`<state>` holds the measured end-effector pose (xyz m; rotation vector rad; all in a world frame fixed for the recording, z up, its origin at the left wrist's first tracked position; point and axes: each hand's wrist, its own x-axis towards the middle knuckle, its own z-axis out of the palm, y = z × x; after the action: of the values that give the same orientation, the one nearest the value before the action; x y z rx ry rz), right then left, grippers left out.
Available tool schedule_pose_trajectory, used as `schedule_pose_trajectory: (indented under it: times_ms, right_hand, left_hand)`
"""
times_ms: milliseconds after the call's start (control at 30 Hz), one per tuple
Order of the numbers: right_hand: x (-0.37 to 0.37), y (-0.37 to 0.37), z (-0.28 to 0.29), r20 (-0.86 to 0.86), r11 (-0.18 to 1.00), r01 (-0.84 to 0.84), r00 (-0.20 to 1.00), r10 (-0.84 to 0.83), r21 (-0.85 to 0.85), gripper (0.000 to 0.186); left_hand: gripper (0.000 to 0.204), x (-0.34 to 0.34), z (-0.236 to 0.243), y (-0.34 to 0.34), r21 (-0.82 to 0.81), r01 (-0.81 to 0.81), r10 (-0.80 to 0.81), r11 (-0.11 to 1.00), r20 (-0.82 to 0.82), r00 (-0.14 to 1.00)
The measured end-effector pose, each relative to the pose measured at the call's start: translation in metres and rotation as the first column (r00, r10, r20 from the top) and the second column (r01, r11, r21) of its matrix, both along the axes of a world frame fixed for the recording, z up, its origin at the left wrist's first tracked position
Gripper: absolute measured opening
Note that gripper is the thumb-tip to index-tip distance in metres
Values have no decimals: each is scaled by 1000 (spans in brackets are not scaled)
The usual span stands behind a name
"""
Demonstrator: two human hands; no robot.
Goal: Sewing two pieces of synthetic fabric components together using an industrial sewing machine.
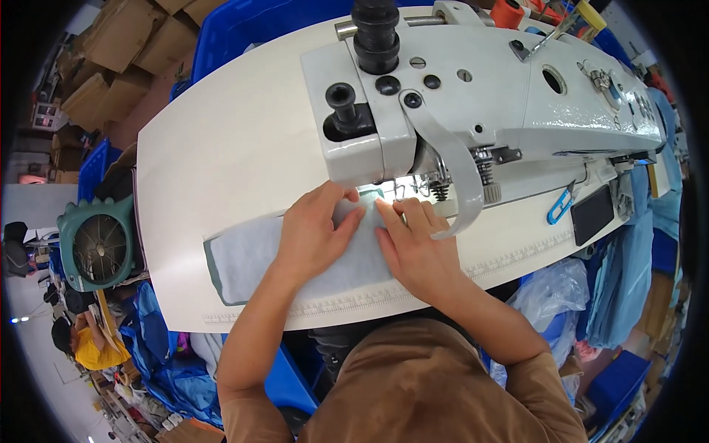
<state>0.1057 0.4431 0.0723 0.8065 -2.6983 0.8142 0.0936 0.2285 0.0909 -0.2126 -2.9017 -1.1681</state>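
Cloth (244,258): pale with green edges, by the near edge of the tabletop (214,155), left of its middle, right end by the machine (458,81).
Left hand (314,230): on the cloth, thumb apart from bent fingers; I cannot tell if it pinches.
Right hand (426,255): bent fingers touch the cloth's right end; I cannot tell if they pinch.
Snips (559,208): blue, near the tabletop's right end.
Phone (593,215): black, just beside the snips.

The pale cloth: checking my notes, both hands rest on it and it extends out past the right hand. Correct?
Partly: in the head view, the pale cloth extends past the left hand, not the right hand. Both hands do rest on it.
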Motion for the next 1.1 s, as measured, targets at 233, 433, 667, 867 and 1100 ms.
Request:
schedule_pose_trajectory:
  times_ms: [233, 433, 667, 867, 1100]
  right_hand:
    - [0, -2, -2, 1, 1000, 6, 1000, -6, -5, 44]
    - [-1, 3, -2, 15, 995, -25, 1000, 26, -94, 43]
    - [-3, -3, 2, 29, 1000, 8, 1000, -9, 19, 40]
    - [-6, -3, 2, 28, 999, 28, 999, -29, 42, 38]
    - [-11, -8, 5, 11, 998, 55, 998, -56, 27, 46]
  left_hand:
    - [20, -3, -3, -6, 166, 30, -38, 986, 41, 998]
    - [19, -8, 3, -1, 71, 58, -57, 996, -20, 998]
    - [18, -5, 6, 2, -88, 25, -26, 996, -6, 1000]
    - [17, -2, 1, 4, -146, 38, -48, 989, -67, 997]
    - [16, -3, -6, 4, -202, 45, -81, 978, -173, 982]
